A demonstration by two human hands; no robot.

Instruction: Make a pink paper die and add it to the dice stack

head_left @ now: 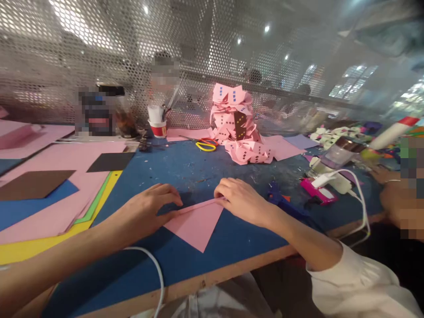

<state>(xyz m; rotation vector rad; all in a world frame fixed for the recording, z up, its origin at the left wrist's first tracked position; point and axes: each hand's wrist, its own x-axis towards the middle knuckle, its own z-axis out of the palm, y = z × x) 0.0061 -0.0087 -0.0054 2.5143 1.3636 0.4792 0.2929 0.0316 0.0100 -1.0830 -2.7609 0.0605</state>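
Note:
A pink paper sheet (198, 224) folded into a triangle lies on the blue table top (185, 172), its point toward me. My left hand (145, 211) presses down on the left end of the fold. My right hand (241, 199) pinches the right end of the folded edge with fingertips bent. Both hands rest on the paper and the table.
A tall pile of pink folded paper pieces with dots (239, 126) stands at the back. Yellow-and-red scissors (206, 144), a red-and-white cup (157, 121), stacked coloured sheets (49, 194) at left, a pink device with white cable (323, 190) and another person's hand (386, 174) at right.

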